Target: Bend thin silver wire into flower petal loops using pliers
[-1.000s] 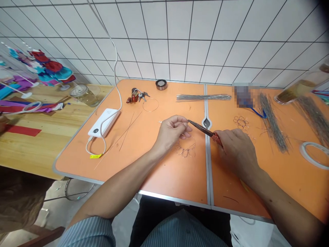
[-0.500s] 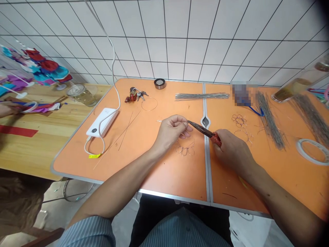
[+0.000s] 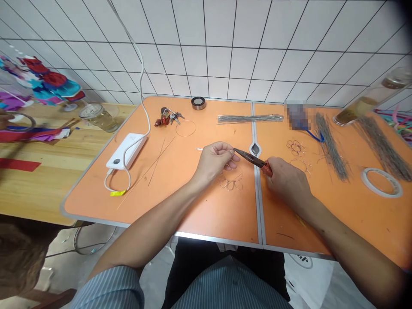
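Note:
My left hand (image 3: pixel 215 161) is curled closed over the middle of the orange table (image 3: pixel 180 206), pinching a thin wire whose end sticks out to its left. My right hand (image 3: pixel 286 182) is closed round the red handles of needle-nose pliers (image 3: pixel 250 158), and the plier tips meet the fingertips of my left hand. A looped wire flower shape (image 3: pixel 231 183) lies on the table just below my left hand. Two more bent wire shapes (image 3: pixel 295 148) lie beyond my right hand.
A white power bank (image 3: pixel 126 151) with its cable, keys (image 3: pixel 167 116), a tape roll (image 3: pixel 198 103), straight wire bundles (image 3: pixel 251 119), (image 3: pixel 331 146), a white ring of tape (image 3: pixel 381 181) and a glass jar (image 3: pixel 370 101) stand on the table. On the wooden bench at left are coloured paper pieces (image 3: pixel 48 83) and a jar (image 3: pixel 99 118).
Both hands keep their hold and have barely moved; the view has shifted slightly, so everything sits a little further left and up.

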`<state>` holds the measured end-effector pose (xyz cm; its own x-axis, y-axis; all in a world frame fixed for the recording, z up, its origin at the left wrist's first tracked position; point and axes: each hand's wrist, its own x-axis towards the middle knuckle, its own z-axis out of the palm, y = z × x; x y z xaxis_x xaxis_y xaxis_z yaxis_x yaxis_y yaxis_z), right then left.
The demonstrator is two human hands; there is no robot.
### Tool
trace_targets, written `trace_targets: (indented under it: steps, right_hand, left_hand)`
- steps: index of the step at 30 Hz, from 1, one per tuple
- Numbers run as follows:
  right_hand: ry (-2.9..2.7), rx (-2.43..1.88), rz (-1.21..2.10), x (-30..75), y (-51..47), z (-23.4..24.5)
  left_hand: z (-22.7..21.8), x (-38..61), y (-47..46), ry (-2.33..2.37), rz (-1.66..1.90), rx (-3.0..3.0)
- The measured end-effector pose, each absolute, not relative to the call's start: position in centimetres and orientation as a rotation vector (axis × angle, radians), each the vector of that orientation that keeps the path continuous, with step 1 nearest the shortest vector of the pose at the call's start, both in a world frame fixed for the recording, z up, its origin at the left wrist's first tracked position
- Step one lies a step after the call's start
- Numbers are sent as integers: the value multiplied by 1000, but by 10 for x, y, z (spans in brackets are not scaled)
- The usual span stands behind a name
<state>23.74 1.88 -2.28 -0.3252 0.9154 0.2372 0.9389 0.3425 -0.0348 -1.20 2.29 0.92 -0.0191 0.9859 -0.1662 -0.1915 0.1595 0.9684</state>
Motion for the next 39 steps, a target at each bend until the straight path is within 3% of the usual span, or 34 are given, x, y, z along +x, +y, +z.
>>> trace_targets:
  steps: [10, 25, 33, 39]
  right_hand:
    - [-2484, -1571, -768, 234, 24, -18]
    - [-2414, -1475, -934, 233, 23, -1]
    - [-2375, -1540, -566, 235, 23, -13]
    - [-2299, -1644, 358, 237, 11, 4]
  left_hand:
    - [1, -15, 30, 1172, 1152, 760]
    - [12, -17, 27, 1075, 1224, 802]
    - [12, -19, 27, 1145, 1241, 858]
    - [7, -25, 30, 1099, 1294, 907]
